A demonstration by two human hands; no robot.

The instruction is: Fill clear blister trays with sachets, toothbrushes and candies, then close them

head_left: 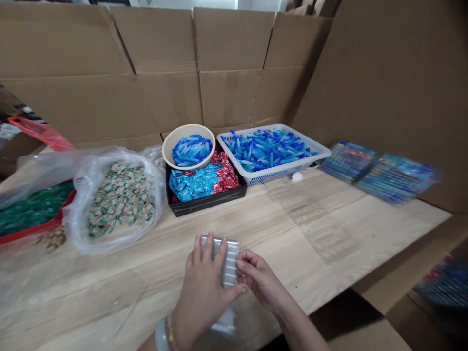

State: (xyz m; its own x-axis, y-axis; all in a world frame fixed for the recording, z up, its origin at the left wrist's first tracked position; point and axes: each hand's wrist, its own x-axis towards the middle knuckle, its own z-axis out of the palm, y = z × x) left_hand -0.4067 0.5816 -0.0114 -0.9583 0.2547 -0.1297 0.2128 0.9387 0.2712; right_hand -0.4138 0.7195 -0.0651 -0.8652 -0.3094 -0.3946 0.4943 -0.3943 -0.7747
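Holding a small clear plastic pack (pixel 229 258) just above the counter (pixel 380 234), the left hand (pixel 201 297) wraps its grip around the near side, fingers (pixel 208 248) curled over the top. The right hand (pixel 261 280) comes in from the other side, its fingertips (pixel 241 263) pressed against the pack's right edge. Both grips are closed on the pack.

Farther along the counter lie a clear plastic sheet (pixel 314 224), a beige bowl (pixel 188 132) of blue pieces, and a white basket (pixel 278 173) of blue pieces. A black tray (pixel 204 205) holds blue and red sachets, partly under the bowl. Leftward sits a plastic bag (pixel 87 195) of wrapped sweets (pixel 120 200).
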